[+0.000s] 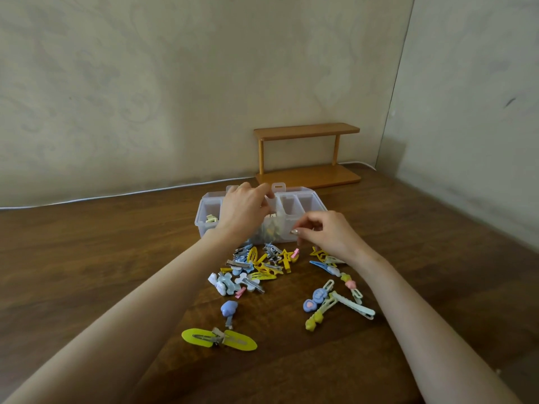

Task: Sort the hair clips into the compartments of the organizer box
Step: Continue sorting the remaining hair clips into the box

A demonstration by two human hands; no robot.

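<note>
the hair clips lie in a loose heap on the wooden table, just at 6 o'clock of the organizer box, the nearest ones almost touching its front wall; yellow, blue, white and bare metal ones are tangled together. strays spread outward: a blue flower clip and a large yellow oval clip at 6 to 7 o'clock of the heap, and a cream clip among a few pastel ones at 4 o'clock. the box is clear plastic and open on top, with a small cream clip in its compartment at the 9 o'clock end and some yellow ones showing through the middle of the front wall; the compartments toward 3 o'clock look bare. the left hand lies over the box's left half, fingers curled over the back rim and thumb against an inner divider. the right hand sits at the front rim, its fingertips pinched together; whether they hold a clip i cannot tell. a small wooden shelf stands at 1 o'clock of the box, against the wall
</note>
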